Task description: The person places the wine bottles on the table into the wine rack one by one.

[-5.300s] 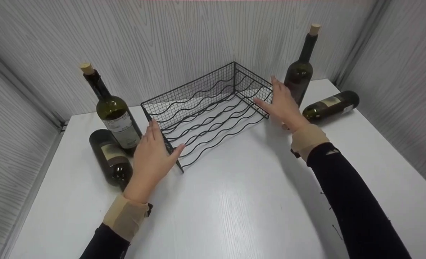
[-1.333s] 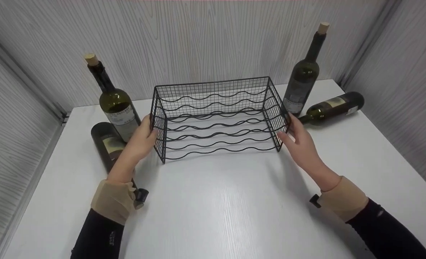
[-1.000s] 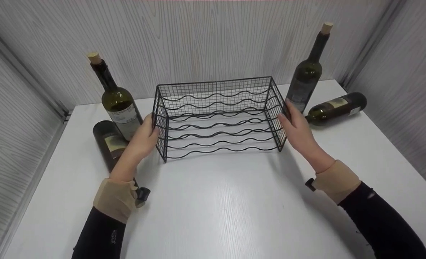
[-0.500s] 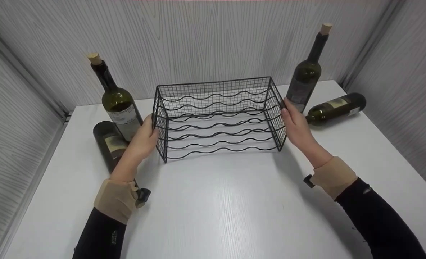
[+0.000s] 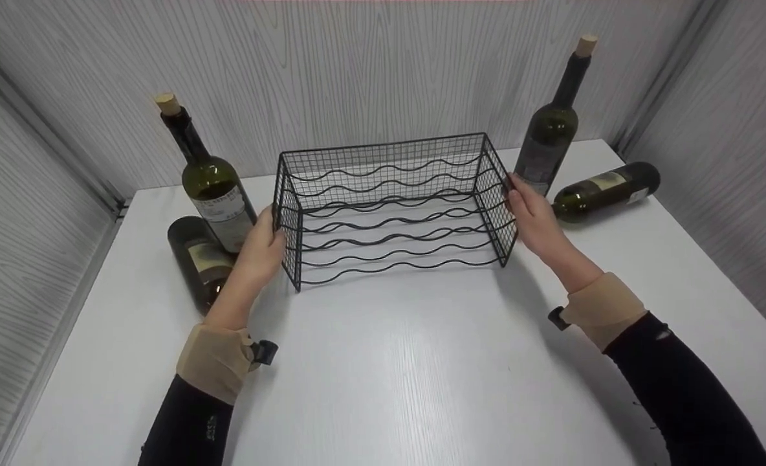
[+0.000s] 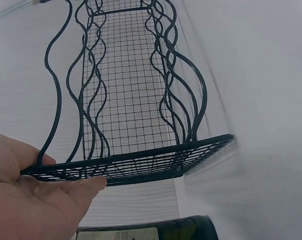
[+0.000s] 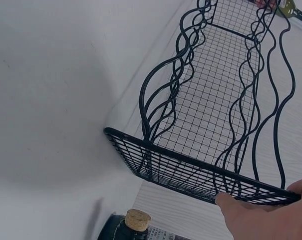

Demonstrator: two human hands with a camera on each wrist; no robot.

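A black wire wine rack (image 5: 383, 162) with mesh sides and wavy rods stretches between both hands, nothing lying on its rods. My left hand (image 5: 260, 255) grips its left mesh end, fingers and thumb on either side of the panel in the left wrist view. At the opposite end my right hand (image 5: 538, 223) holds the right panel near its upper edge. Just behind the left hand stands a corked wine bottle (image 5: 218, 197), and another wine bottle (image 5: 195, 259) lies there, its neck hidden by the arm. Past the right hand stands a corked wine bottle (image 5: 547, 142).
One more wine bottle (image 5: 606, 193) lies at the right, its neck hidden behind the right hand. The white table (image 5: 409, 375) is bounded by a wood-grained back wall (image 5: 370, 71) and side walls.
Earlier the hands were spread and the rack stood askew. Both hands then took its ends and turned it roughly parallel to the back wall. Lately its right end shifted slightly up in view.
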